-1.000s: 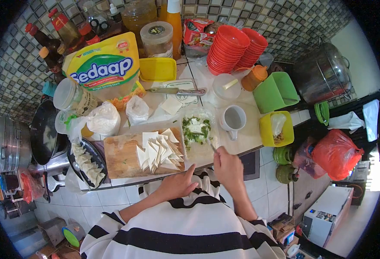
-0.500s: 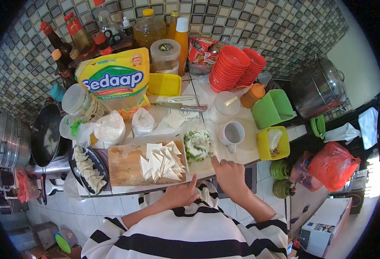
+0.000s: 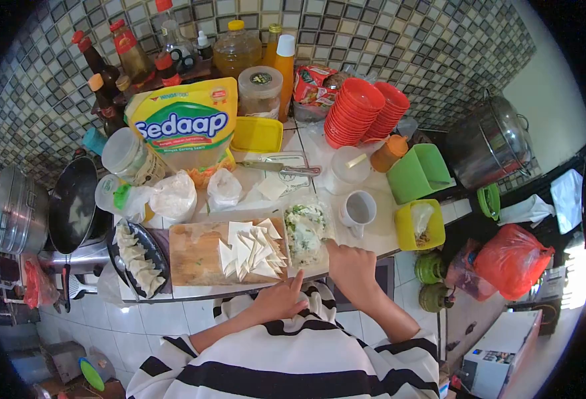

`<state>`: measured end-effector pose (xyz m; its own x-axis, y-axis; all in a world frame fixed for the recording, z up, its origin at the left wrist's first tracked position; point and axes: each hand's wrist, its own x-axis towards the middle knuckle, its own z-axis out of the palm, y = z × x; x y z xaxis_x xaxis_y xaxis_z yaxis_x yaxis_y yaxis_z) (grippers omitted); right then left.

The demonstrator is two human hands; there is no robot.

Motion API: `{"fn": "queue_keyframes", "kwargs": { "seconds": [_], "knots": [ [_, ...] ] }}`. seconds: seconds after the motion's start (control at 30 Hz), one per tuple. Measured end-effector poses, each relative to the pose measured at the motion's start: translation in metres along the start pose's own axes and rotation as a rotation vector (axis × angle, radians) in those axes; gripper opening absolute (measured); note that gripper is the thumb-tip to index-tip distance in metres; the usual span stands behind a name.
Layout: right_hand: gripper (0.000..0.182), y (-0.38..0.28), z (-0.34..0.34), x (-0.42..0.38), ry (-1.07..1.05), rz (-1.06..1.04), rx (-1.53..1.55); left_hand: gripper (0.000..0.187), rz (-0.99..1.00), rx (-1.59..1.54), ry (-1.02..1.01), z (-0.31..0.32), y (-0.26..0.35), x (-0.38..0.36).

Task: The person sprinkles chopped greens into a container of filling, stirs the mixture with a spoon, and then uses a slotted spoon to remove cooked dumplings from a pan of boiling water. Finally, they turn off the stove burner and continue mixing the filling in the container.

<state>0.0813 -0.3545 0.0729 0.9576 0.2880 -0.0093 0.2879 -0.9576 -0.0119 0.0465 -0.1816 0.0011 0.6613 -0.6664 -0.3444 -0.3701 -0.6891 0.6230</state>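
A clear plastic container (image 3: 288, 234) holds chopped greens mixed with a white, creamy or powdery filling (image 3: 306, 229). My right hand (image 3: 353, 269) is at its right front corner, fingers curled closed over the rim; whatever they grip is hidden. My left hand (image 3: 278, 300) lies in front of the counter edge. Its index finger points up to the container's near edge, and the other fingers are loosely bent with nothing visible in them. Left of the container, a stack of wrapper sheets (image 3: 250, 249) rests on a wooden cutting board (image 3: 196, 256).
Folded dumplings (image 3: 137, 259) sit on a dark plate (image 3: 160, 249) at left. A white mug (image 3: 358, 209) stands right of the container. Behind are a knife (image 3: 280, 167), flour bags (image 3: 173, 196), a Sedaap pouch (image 3: 183, 126) and red bowls (image 3: 353, 113). A wok (image 3: 73, 206) is far left.
The white filling in the container looks more spread out through the greens. My right hand has shifted slightly left, while my left hand stays nearly still. The view has tilted a little.
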Motion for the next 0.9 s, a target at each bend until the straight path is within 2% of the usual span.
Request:
{"fn": "queue_keyframes", "kwargs": {
  "seconds": [0.07, 0.2, 0.3, 0.37, 0.47, 0.7, 0.8, 0.87, 0.9],
  "knots": [
    [0.011, -0.001, -0.004, 0.004, 0.002, 0.101, -0.027, 0.072, 0.062, -0.005, 0.103, 0.009, -0.005, 0.001],
    [0.016, 0.004, 0.017, 0.02, 0.038, 0.152, -0.1, 0.073, 0.16, -0.01, 0.198, 0.027, -0.016, 0.003],
    [0.023, 0.006, 0.032, 0.027, 0.091, 0.076, -0.131, 0.074, 0.171, 0.021, 0.214, 0.027, -0.016, 0.005],
    [0.028, 0.003, 0.034, 0.023, 0.09, -0.125, -0.153, 0.074, 0.138, -0.022, 0.171, 0.025, -0.014, 0.005],
    [0.028, -0.003, 0.029, 0.007, 0.06, -0.201, -0.198, 0.074, 0.123, -0.002, 0.163, 0.018, -0.008, 0.003],
    [0.028, 0.014, 0.021, 0.02, 0.166, -0.147, -0.208, 0.074, 0.096, -0.008, 0.158, 0.022, -0.009, 0.004],
    [0.027, 0.013, 0.037, 0.032, 0.197, -0.174, -0.232, 0.075, 0.119, -0.005, 0.189, 0.022, -0.009, 0.005],
    [0.03, 0.008, 0.035, 0.03, 0.212, -0.314, -0.277, 0.074, 0.101, 0.018, 0.173, 0.02, -0.007, 0.005],
    [0.03, 0.006, 0.036, 0.027, 0.213, -0.314, -0.276, 0.074, 0.099, 0.02, 0.173, 0.018, -0.006, 0.004]
  ]
}}
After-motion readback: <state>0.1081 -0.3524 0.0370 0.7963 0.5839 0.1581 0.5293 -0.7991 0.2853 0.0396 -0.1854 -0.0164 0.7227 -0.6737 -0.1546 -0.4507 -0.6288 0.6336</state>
